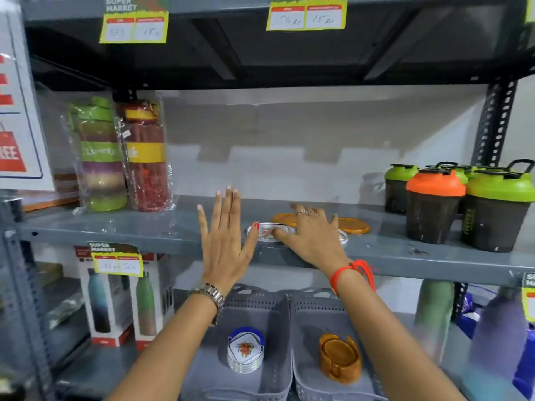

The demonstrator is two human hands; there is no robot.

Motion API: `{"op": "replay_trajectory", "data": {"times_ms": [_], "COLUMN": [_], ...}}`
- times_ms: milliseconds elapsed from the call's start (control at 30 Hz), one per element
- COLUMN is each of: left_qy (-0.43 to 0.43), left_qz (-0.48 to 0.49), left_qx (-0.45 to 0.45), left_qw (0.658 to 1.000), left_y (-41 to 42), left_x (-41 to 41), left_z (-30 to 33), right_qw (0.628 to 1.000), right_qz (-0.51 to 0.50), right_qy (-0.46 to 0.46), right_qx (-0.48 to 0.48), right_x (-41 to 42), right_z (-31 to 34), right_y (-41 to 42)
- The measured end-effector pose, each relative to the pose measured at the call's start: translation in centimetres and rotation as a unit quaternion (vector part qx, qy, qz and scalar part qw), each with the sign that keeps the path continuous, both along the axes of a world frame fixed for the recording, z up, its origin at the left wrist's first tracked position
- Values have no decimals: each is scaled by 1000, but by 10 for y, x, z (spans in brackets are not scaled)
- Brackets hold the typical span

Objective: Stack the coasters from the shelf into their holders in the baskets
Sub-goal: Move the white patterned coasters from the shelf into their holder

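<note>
Both grips are spread: my left hand [224, 241] flat and empty, thumb touching the white coaster [267, 231] on the shelf [130, 227]; my right hand [314, 233] lies over it, orange coasters [353, 225] just beyond.

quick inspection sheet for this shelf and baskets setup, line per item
surface: grey metal shelf, scuffed.
job's things: white coaster and orange coasters on the shelf; white holder in left basket, orange holder in right basket.
clutter: wrapped bottles, shaker bottles.
grippers: left hand open, thumb by the white coaster; right hand flat over coasters.
cables: nothing seen.
surroundings: price tags, boxed bottles below.
</note>
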State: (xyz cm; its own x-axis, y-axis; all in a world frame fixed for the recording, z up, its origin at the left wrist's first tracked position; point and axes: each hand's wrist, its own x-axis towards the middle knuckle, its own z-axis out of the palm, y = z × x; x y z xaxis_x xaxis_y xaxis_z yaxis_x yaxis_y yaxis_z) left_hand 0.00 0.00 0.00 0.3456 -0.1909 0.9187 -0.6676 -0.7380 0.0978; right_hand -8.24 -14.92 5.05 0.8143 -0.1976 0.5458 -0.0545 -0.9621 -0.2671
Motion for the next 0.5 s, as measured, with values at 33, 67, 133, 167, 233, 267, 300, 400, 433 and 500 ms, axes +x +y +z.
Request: {"op": "replay_trajectory", "data": {"times_ms": [33, 67, 133, 167, 233, 267, 300, 400, 433, 500], "left_qy": [13, 16, 12, 4, -1, -8, -17, -17, -21, -27], "left_qz": [8, 16, 31, 30, 24, 24, 25, 25, 24, 20], "left_qx": [-7, -14, -12, -17, -22, -21, -25, -38, -46, -58], "left_qw": [1000, 1000, 999, 999, 999, 999, 999, 999, 998, 998], "left_y": [1, 2, 2, 1, 3, 3, 2, -1, -2, -3], "left_x": [0, -1, 2, 4, 7, 8, 9, 10, 11, 12], "left_z": [-6, -9, -24, -28, -28, -28, -29, -30, -30, -31], "right_qw": [1000, 999, 999, 999, 999, 999, 999, 999, 999, 995], "right_qz": [-10, -19, -33, -32, -32, -36, -36, -40, -50, -84], "right_qy": [18, 24, 34, 33, 24, 19, 17, 6, -7, -48], "right_qx": [-9, -18, -6, 6, 13, 12, 9, 7, 7, 5], "right_x": [3, 6, 12, 16, 18, 18, 17, 16, 16, 13], "right_z": [0, 1, -1, -3, -3, -2, -2, -4, -4, -3], "right_y": [2, 5, 8, 9, 9, 9, 9, 11, 11, 11]}}
